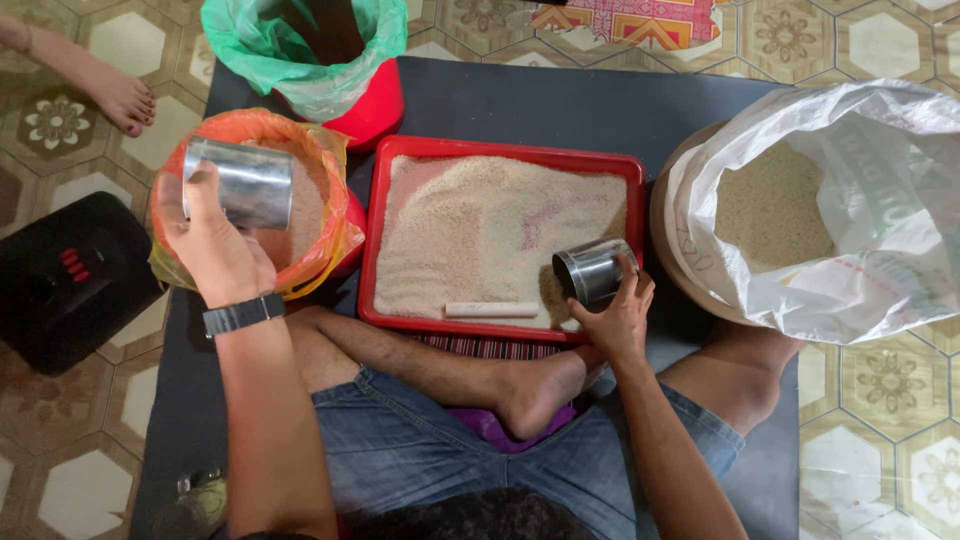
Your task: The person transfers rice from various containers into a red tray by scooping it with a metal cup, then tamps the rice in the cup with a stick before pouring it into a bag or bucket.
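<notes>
Left hand [215, 250] tips one tin [240, 183]; right hand [615, 315] scoops another [592, 270].

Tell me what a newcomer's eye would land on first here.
First comes the red tray in the middle, heaped with pale rice, where the right hand tips a metal cup into the grain at its near right corner. At far left, the left hand holds a second metal cup on its side over an orange-lined bucket. A big white sack of rice gapes open at right.
</notes>
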